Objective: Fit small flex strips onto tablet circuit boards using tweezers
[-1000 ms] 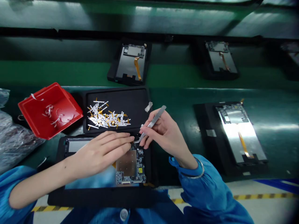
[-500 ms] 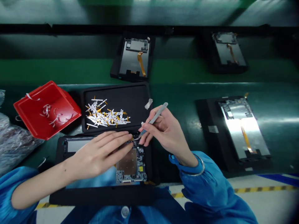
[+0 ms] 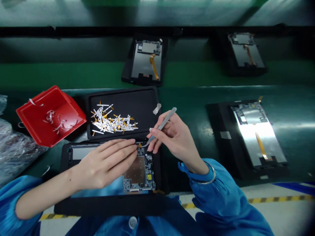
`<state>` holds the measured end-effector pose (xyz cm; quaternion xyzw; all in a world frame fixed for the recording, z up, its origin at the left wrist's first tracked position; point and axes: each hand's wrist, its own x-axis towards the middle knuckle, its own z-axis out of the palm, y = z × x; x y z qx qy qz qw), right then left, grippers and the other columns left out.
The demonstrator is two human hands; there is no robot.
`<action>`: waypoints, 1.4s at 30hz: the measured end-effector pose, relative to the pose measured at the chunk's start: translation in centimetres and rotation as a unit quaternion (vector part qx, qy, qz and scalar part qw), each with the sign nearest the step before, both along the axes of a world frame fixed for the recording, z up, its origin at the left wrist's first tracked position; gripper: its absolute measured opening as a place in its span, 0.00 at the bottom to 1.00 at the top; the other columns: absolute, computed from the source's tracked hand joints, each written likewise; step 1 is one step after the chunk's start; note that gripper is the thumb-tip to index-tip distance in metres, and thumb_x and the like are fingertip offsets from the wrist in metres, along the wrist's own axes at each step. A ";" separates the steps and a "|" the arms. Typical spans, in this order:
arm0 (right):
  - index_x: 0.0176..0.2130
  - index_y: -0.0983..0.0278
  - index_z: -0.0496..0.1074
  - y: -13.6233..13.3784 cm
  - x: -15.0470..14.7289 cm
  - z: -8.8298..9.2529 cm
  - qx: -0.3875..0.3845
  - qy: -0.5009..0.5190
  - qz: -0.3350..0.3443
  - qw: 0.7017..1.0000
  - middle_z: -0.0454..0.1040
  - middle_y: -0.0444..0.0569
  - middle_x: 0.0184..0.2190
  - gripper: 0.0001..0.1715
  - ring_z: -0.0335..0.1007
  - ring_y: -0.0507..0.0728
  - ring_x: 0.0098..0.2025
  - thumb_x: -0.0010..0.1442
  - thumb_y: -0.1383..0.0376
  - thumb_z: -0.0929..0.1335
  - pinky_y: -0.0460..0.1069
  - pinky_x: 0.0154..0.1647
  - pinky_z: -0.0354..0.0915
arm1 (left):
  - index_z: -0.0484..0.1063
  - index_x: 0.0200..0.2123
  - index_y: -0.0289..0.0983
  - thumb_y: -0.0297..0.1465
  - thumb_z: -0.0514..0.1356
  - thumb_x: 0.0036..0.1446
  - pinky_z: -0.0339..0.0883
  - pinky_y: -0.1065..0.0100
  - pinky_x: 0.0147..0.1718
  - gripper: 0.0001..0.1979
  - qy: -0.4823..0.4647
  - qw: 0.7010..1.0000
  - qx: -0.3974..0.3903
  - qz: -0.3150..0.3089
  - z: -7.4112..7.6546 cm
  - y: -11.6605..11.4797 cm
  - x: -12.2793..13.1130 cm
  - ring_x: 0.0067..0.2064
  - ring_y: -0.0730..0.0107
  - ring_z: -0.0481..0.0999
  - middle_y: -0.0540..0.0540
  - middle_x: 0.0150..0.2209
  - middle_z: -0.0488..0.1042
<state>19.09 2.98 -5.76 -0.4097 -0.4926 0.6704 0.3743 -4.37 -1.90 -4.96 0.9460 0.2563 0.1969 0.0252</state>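
Your left hand (image 3: pixel 105 164) has eased back a little from the tip of the steel tweezers (image 3: pixel 162 126), and its fingers now lie flat and close together along the top of the circuit board (image 3: pixel 139 170), open and holding nothing that shows. Far left of that board sits a crumpled plastic bag (image 3: pixel 14 150). Up and left of the board is one tilted red tray (image 3: pixel 31 121) with a few curled strips inside. Directly above the board is one black tray (image 3: pixel 123 93), bearing a heap of white-and-gold strips (image 3: pixel 113 123) too many to count, with one white tape scrap (image 3: pixel 157 108) at its right edge. The board itself lies in one black-framed tablet housing (image 3: pixel 65 164). Just right of the board, your right hand (image 3: pixel 172 137) is closed in a pen grip on the single pair of tweezers, tip down at the board's upper edge. Keep that tip shallow and your left fingers steady, so nothing scrapes the components. Beyond and right of the board lie three more tablet housings: (image 3: pixel 147 62), (image 3: pixel 246 54) and (image 3: pixel 256 137).
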 end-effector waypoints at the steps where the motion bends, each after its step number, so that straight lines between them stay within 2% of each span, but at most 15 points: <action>1: 0.37 0.58 0.56 -0.1 0.0 0.0 0.006 -0.002 -0.002 1.000 0.75 0.38 0.26 0.17 0.78 0.54 0.21 0.62 0.61 0.71 0.45 0.16 0.74 | 0.71 0.53 0.28 0.24 0.50 0.68 0.70 0.59 0.59 0.15 0.004 1.000 0.001 -0.001 0.0 -0.1 0.0 0.63 0.57 0.69 0.37 0.54 0.76; 6: 0.37 0.57 0.58 -0.4 0.1 0.3 0.057 -0.027 -0.007 0.998 0.74 0.39 0.25 0.14 0.78 0.54 0.22 0.62 0.63 0.70 0.46 0.18 0.75 | 0.71 0.53 0.29 0.23 0.50 0.68 0.71 0.61 0.57 0.15 0.014 1.000 0.011 0.006 0.3 0.2 0.3 0.60 0.61 0.72 0.38 0.51 0.78; 13: 0.37 0.58 0.57 -0.2 0.1 -0.1 0.024 0.005 0.007 1.000 0.74 0.39 0.26 0.15 0.77 0.53 0.20 0.62 0.62 0.70 0.45 0.18 0.74 | 0.71 0.52 0.28 0.24 0.48 0.69 0.70 0.62 0.54 0.16 0.033 0.999 0.026 0.000 0.7 0.5 0.6 0.57 0.60 0.74 0.41 0.49 0.79; 20: 0.36 0.58 0.58 -0.5 -0.3 0.0 0.056 0.001 -0.022 0.998 0.74 0.38 0.24 0.16 0.76 0.53 0.20 0.61 0.61 0.71 0.45 0.19 0.74 | 0.74 0.48 0.28 0.21 0.47 0.69 0.69 0.60 0.49 0.17 0.072 0.992 0.097 -0.022 1.0 0.3 1.0 0.55 0.56 0.76 0.42 0.48 0.80; 22: 0.36 0.58 0.59 -0.6 0.1 0.4 0.077 0.014 -0.052 0.996 0.75 0.38 0.25 0.15 0.77 0.53 0.20 0.61 0.62 0.71 0.46 0.19 0.74 | 0.75 0.47 0.27 0.20 0.48 0.68 0.70 0.60 0.48 0.16 0.087 0.989 0.118 -0.025 1.2 0.1 1.1 0.55 0.54 0.76 0.42 0.48 0.80; 25: 0.37 0.58 0.62 -1.6 1.8 1.4 0.143 0.036 -0.150 0.978 0.75 0.38 0.25 0.11 0.78 0.53 0.24 0.62 0.63 0.71 0.47 0.23 0.75 | 0.74 0.49 0.26 0.19 0.50 0.66 0.69 0.56 0.50 0.15 0.121 0.985 0.123 -0.012 1.7 -0.4 1.2 0.56 0.50 0.75 0.39 0.50 0.78; 27: 0.33 0.60 0.64 -3.4 3.3 1.8 0.173 0.017 -0.180 0.968 0.74 0.40 0.23 0.10 0.77 0.52 0.24 0.67 0.63 0.67 0.47 0.25 0.73 | 0.72 0.52 0.26 0.19 0.53 0.65 0.67 0.54 0.52 0.15 0.137 0.985 0.107 0.013 2.2 -1.0 1.3 0.57 0.50 0.74 0.38 0.52 0.77; 30: 0.26 0.63 0.65 -7.6 5.1 1.7 0.170 -0.047 -0.102 0.979 0.73 0.43 0.23 0.22 0.67 0.47 0.18 0.72 0.63 0.60 0.44 0.18 0.63 | 0.71 0.51 0.29 0.23 0.55 0.66 0.66 0.57 0.50 0.12 0.110 0.992 0.049 0.033 2.5 -2.0 1.9 0.51 0.56 0.75 0.39 0.49 0.77; 32: 0.27 0.64 0.68 -10.6 5.3 1.0 0.167 -0.097 -0.067 0.979 0.69 0.42 0.21 0.20 0.61 0.45 0.16 0.71 0.65 0.60 0.43 0.17 0.59 | 0.71 0.46 0.31 0.28 0.54 0.68 0.67 0.61 0.43 0.09 0.079 0.997 -0.007 0.022 2.4 -2.7 2.6 0.44 0.60 0.75 0.42 0.42 0.76; 36: 0.32 0.64 0.71 -14.6 3.6 -1.5 0.166 -0.212 -0.162 0.949 0.70 0.43 0.27 0.06 0.64 0.47 0.22 0.60 0.66 0.71 0.42 0.19 0.62 | 0.67 0.37 0.34 0.37 0.52 0.69 0.63 0.63 0.35 0.12 0.069 0.993 -0.096 0.009 1.7 -3.1 3.9 0.37 0.62 0.69 0.44 0.37 0.71; 38: 0.35 0.64 0.72 -15.3 2.4 -2.6 0.182 -0.205 -0.202 0.940 0.71 0.44 0.30 0.06 0.65 0.47 0.23 0.57 0.67 0.73 0.42 0.20 0.63 | 0.65 0.35 0.35 0.36 0.54 0.68 0.61 0.64 0.34 0.11 0.071 0.986 -0.148 0.002 1.6 -2.7 4.1 0.37 0.63 0.68 0.45 0.36 0.69; 42: 0.34 0.64 0.74 -15.4 1.2 -3.9 0.263 -0.198 -0.230 0.916 0.72 0.45 0.30 0.03 0.69 0.48 0.26 0.59 0.72 0.72 0.42 0.23 0.66 | 0.64 0.35 0.36 0.34 0.57 0.66 0.58 0.65 0.36 0.08 0.053 0.968 -0.245 -0.014 1.5 -1.8 4.1 0.37 0.65 0.66 0.48 0.35 0.67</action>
